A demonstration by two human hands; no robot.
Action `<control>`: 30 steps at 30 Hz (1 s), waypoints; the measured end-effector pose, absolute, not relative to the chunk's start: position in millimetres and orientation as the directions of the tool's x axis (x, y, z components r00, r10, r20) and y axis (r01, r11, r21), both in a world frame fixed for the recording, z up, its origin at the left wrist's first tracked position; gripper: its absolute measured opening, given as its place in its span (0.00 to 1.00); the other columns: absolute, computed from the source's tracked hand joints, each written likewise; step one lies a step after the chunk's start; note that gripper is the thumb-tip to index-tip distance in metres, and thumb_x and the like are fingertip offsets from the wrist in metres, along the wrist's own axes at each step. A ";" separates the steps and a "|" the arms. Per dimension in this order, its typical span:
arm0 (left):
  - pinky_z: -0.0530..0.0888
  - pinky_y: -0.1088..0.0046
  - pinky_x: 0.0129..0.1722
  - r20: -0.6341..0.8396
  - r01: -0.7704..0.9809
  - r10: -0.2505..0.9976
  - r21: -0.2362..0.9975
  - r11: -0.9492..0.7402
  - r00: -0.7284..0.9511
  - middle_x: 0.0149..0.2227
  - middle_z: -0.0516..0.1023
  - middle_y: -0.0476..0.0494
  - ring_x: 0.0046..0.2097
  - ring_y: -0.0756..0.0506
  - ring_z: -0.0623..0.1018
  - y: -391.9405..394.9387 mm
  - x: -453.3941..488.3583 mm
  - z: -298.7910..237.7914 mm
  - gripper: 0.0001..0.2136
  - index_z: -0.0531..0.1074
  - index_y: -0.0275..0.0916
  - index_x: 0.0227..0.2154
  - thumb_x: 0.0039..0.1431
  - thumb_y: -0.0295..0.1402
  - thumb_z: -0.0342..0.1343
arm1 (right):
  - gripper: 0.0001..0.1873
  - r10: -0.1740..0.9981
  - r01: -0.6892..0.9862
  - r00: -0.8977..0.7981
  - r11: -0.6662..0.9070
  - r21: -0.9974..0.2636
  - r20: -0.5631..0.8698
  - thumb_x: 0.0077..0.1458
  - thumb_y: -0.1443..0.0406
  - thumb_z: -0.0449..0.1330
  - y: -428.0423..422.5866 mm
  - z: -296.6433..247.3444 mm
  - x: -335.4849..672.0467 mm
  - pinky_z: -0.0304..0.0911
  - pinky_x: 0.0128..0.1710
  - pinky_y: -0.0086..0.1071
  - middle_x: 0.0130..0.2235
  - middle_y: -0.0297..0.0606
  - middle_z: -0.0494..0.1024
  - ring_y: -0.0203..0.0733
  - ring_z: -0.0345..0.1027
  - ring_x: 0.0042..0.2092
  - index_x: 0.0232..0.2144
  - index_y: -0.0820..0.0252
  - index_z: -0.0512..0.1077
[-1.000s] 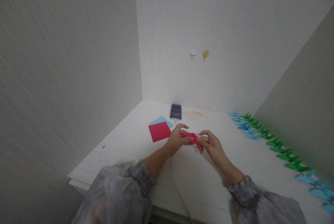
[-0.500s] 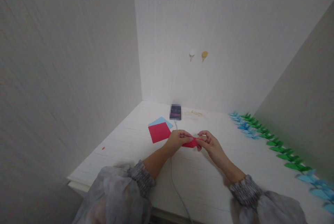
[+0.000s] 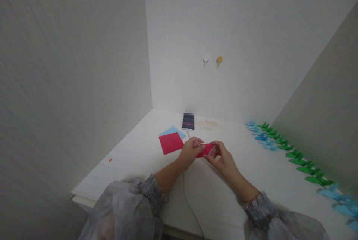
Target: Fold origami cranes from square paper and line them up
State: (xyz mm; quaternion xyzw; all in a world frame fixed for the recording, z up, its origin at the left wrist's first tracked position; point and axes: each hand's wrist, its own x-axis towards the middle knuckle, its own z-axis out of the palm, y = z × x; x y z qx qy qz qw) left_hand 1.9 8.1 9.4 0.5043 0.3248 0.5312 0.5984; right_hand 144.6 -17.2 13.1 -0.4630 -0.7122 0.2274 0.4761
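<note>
Between my two hands is a small folded piece of red paper (image 3: 207, 149), held just above the white table (image 3: 134, 169). My left hand (image 3: 190, 151) pinches its left part, with the thumb lying on top. At the other end, my right hand (image 3: 220, 155) has its thumb and forefinger on the paper's right edges. The fingers partly cover the folds. A flat red sheet (image 3: 170, 143) lies left of my left hand, over a light blue sheet (image 3: 173, 129).
A phone (image 3: 188, 121) stands by the back wall, its cable (image 3: 187, 191) running under my left arm to the front edge. Rows of green folded paper pieces (image 3: 295, 154) and blue ones (image 3: 339, 199) line the right side. Two hooks (image 3: 219, 60) are on the wall.
My right hand has shifted slightly left and re-gripped, its thumb now lower on the folded red paper. More of the paper's top face shows. My left hand holds almost the same place.
</note>
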 end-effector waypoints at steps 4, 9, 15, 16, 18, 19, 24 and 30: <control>0.68 0.73 0.33 0.169 -0.392 0.926 0.919 -0.025 0.338 0.30 0.73 0.45 0.30 0.50 0.73 7.6 1.3 8.5 0.18 0.64 0.33 0.34 0.37 0.31 0.61 | 0.17 0.862 0.436 -0.114 0.490 -0.755 0.494 0.46 0.63 0.56 -13.7 7.0 145.1 0.61 0.27 0.31 0.25 0.32 0.66 0.36 0.63 0.26 0.39 0.59 0.57; 0.68 0.75 0.30 0.175 -0.363 0.916 0.931 -0.035 0.361 0.31 0.72 0.45 0.28 0.52 0.72 9.4 0.0 5.2 0.19 0.65 0.34 0.35 0.36 0.29 0.61 | 0.17 0.860 0.313 -0.098 0.504 -0.805 0.500 0.46 0.64 0.56 -7.9 -1.6 147.3 0.63 0.30 0.32 0.28 0.34 0.68 0.37 0.64 0.28 0.40 0.58 0.57; 0.68 0.77 0.27 0.199 -0.287 0.928 0.952 -0.106 0.316 0.31 0.71 0.46 0.27 0.53 0.72 11.9 0.1 1.8 0.17 0.65 0.35 0.35 0.38 0.28 0.59 | 0.16 0.856 0.240 -0.161 0.516 -0.822 0.491 0.47 0.67 0.53 -11.7 1.8 144.7 0.63 0.36 0.34 0.35 0.38 0.69 0.38 0.66 0.36 0.41 0.57 0.57; 0.68 0.77 0.27 0.197 -0.283 0.929 0.953 -0.106 0.315 0.31 0.71 0.46 0.27 0.53 0.72 12.0 0.4 1.5 0.16 0.65 0.34 0.35 0.39 0.29 0.59 | 0.16 0.860 0.225 -0.156 0.510 -0.830 0.486 0.47 0.67 0.53 -12.5 2.4 144.0 0.63 0.36 0.34 0.36 0.39 0.70 0.38 0.66 0.36 0.41 0.57 0.56; 0.68 0.77 0.28 0.187 -0.279 0.933 0.955 -0.100 0.307 0.29 0.72 0.46 0.27 0.53 0.72 11.9 1.0 1.6 0.14 0.66 0.34 0.33 0.40 0.30 0.58 | 0.17 0.871 0.184 -0.129 0.490 -0.852 0.474 0.47 0.67 0.53 -13.5 3.0 142.7 0.63 0.34 0.34 0.35 0.38 0.71 0.38 0.67 0.34 0.41 0.56 0.56; 0.68 0.77 0.28 0.179 -0.282 0.937 0.955 -0.092 0.301 0.29 0.72 0.46 0.27 0.52 0.72 11.7 1.2 2.0 0.13 0.66 0.34 0.32 0.41 0.31 0.58 | 0.18 0.878 0.157 -0.115 0.478 -0.864 0.464 0.46 0.67 0.53 -13.6 3.1 142.1 0.63 0.32 0.33 0.33 0.37 0.71 0.38 0.67 0.33 0.41 0.56 0.55; 0.71 0.71 0.29 0.143 -0.368 0.951 0.929 -0.033 0.275 0.27 0.73 0.46 0.27 0.50 0.74 10.1 2.1 5.7 0.13 0.65 0.34 0.30 0.43 0.36 0.56 | 0.14 0.906 0.012 -0.072 0.420 -0.907 0.418 0.47 0.65 0.54 -14.0 5.5 140.1 0.62 0.27 0.30 0.29 0.33 0.70 0.34 0.65 0.27 0.38 0.56 0.56; 0.71 0.66 0.33 0.139 -0.428 0.939 0.904 0.009 0.314 0.26 0.74 0.45 0.27 0.48 0.75 9.0 1.5 7.5 0.12 0.63 0.33 0.28 0.45 0.38 0.55 | 0.10 0.900 0.009 -0.044 0.434 -0.901 0.433 0.48 0.64 0.54 -13.0 6.4 141.4 0.61 0.25 0.28 0.28 0.34 0.70 0.33 0.63 0.25 0.35 0.58 0.60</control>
